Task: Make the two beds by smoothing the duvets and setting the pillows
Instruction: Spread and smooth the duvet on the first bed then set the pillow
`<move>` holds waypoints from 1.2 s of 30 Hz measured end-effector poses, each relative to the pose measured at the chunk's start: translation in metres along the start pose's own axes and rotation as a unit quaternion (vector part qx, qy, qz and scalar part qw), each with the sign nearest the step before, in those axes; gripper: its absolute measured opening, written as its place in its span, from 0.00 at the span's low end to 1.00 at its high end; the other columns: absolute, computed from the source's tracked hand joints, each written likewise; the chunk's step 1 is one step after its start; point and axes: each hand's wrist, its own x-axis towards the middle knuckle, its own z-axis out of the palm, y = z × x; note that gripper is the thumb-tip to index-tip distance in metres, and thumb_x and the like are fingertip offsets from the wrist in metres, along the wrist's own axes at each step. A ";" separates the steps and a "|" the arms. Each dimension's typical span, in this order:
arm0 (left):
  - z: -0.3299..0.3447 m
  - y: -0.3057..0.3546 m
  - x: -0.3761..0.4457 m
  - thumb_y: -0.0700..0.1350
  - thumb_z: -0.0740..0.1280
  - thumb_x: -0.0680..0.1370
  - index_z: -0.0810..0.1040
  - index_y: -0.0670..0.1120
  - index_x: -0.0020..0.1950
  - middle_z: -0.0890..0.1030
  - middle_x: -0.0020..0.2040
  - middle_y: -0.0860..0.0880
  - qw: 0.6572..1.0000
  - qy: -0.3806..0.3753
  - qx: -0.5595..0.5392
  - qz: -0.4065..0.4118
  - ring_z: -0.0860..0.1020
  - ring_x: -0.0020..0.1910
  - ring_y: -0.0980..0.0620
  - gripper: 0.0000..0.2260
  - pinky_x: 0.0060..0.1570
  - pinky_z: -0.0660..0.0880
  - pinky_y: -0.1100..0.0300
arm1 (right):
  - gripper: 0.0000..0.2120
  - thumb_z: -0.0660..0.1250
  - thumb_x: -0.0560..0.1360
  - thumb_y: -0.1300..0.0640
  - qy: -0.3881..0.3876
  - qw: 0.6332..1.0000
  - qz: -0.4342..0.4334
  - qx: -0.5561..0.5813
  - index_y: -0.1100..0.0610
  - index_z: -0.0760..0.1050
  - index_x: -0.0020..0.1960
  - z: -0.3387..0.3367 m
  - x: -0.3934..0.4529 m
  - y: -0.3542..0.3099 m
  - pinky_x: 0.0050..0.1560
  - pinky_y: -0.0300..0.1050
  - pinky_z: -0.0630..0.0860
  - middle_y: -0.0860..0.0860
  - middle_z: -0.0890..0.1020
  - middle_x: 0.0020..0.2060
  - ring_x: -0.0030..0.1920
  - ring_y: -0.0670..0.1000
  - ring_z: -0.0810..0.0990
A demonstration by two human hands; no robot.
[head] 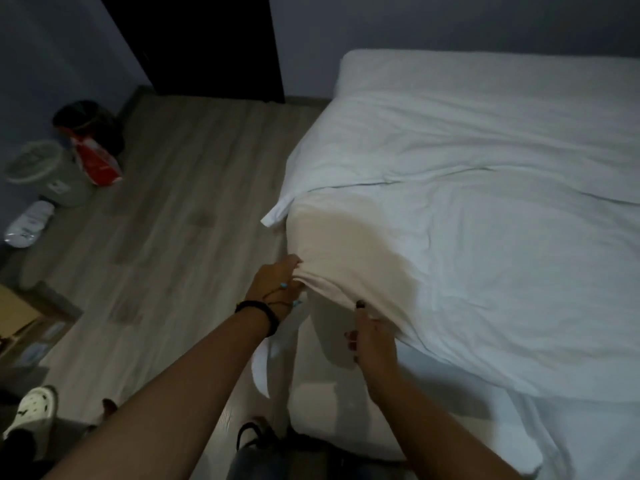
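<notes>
A white duvet (485,209) covers the bed and hangs over its near left corner. My left hand (277,282) grips the duvet's edge at that corner, fingers curled under the fabric. My right hand (372,341) holds the same edge a little nearer to me, thumb on top of the fold. Below the lifted edge the white mattress side (332,403) shows. No pillow is in sight. Only one bed is in view.
Wooden floor (180,202) runs along the bed's left side. Bins and a red bag (98,161) stand by the left wall, with a white slipper (29,223) beside them. A sandal (34,410) and a dark bag (263,445) lie near my feet.
</notes>
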 end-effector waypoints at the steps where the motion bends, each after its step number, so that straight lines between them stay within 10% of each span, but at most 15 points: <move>1: -0.008 0.005 0.009 0.62 0.55 0.66 0.78 0.40 0.52 0.81 0.47 0.43 1.000 -0.017 0.013 0.013 0.77 0.47 0.45 0.29 0.39 0.62 0.63 | 0.20 0.59 0.79 0.40 -0.016 0.995 0.042 0.085 0.55 0.75 0.42 0.000 0.001 -0.013 0.41 0.46 0.74 0.55 0.80 0.40 0.39 0.54 0.79; 7: -0.062 0.013 0.062 0.63 0.71 0.64 0.82 0.44 0.51 0.82 0.50 0.45 0.990 -0.122 -0.061 -0.038 0.79 0.51 0.47 0.26 0.48 0.72 0.60 | 0.18 0.66 0.76 0.45 -0.033 0.923 0.041 0.382 0.54 0.74 0.60 -0.003 0.035 -0.081 0.45 0.51 0.79 0.56 0.80 0.52 0.48 0.56 0.81; 15: -0.103 -0.035 0.127 0.41 0.70 0.72 0.77 0.44 0.60 0.76 0.60 0.45 0.948 -0.267 0.159 0.071 0.74 0.60 0.45 0.17 0.53 0.70 0.62 | 0.11 0.67 0.74 0.65 0.187 0.921 0.047 0.339 0.65 0.71 0.55 0.038 0.057 -0.125 0.35 0.47 0.79 0.59 0.77 0.49 0.43 0.56 0.79; 20: -0.118 -0.090 0.146 0.46 0.66 0.72 0.79 0.45 0.50 0.79 0.51 0.46 0.901 -0.336 0.220 0.162 0.77 0.52 0.46 0.09 0.44 0.70 0.62 | 0.15 0.66 0.75 0.64 0.282 0.909 0.065 0.301 0.68 0.71 0.60 0.070 0.064 -0.125 0.30 0.45 0.77 0.62 0.76 0.54 0.48 0.61 0.79; 26: -0.149 -0.120 0.194 0.48 0.61 0.74 0.73 0.47 0.62 0.70 0.60 0.47 0.909 -0.318 0.177 0.205 0.70 0.61 0.47 0.17 0.60 0.69 0.57 | 0.09 0.64 0.75 0.65 0.311 0.906 0.043 0.286 0.68 0.70 0.54 0.074 0.068 -0.151 0.28 0.44 0.81 0.63 0.75 0.55 0.43 0.61 0.80; 36: -0.182 -0.098 0.286 0.36 0.61 0.77 0.76 0.42 0.60 0.80 0.53 0.41 0.934 -0.221 0.158 0.231 0.78 0.53 0.41 0.13 0.47 0.70 0.60 | 0.09 0.63 0.77 0.65 0.329 0.890 -0.061 0.309 0.63 0.68 0.56 0.078 0.104 -0.238 0.32 0.42 0.81 0.52 0.76 0.45 0.52 0.61 0.79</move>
